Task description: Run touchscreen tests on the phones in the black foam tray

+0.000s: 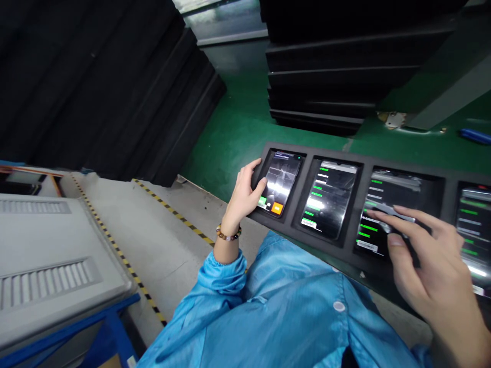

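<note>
A dark foam tray [289,225] holds several smartphones in a row of cutouts. My left hand [245,191] is at its left end, fingers apart, index fingertip at the tray's edge and thumb over the side of the first phone [282,176]. That phone's screen shows a green and an orange button. The second phone [330,199] shows green and white text lines. Over the third phone [370,225], my right hand [429,255] is open with fingers stretched across its screen; whether they touch the glass I cannot tell. A fourth phone [475,225] is partly cut off at the right.
The tray rests on a green surface [238,122]. Tall stacks of black foam trays stand at the back left [115,92] and back middle [318,82]. A blue pen-like object [475,136] lies far right. A grey louvred cabinet [57,245] is on the left, beside yellow-black floor tape [172,209].
</note>
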Available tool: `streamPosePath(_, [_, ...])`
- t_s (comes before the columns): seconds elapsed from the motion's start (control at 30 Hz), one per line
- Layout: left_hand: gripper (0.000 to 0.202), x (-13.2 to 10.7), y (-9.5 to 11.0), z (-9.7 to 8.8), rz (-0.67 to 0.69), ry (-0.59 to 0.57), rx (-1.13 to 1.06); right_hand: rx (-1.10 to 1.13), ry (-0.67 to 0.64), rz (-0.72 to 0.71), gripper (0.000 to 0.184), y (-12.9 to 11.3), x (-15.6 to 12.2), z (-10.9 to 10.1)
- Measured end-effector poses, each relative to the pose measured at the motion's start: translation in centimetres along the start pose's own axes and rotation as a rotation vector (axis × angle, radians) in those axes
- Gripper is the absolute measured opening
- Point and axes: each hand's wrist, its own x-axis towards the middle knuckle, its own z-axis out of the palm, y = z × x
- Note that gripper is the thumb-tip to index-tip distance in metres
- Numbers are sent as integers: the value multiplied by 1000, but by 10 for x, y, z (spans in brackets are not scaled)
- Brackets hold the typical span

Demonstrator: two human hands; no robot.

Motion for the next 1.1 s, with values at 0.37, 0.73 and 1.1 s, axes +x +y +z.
streamPosePath(0.37, [61,-2,4,-2,-6,-3,1,3,-1,29,40,0,-2,-1])
streamPosePath(0.73, [94,-7,19,-13,67,-164,84,-2,-4,11,38,-2,1,-2])
streamPosePath(1.1, [81,-8,13,-13,97,-155,-25,10,-12,31,38,0,-1,-1])
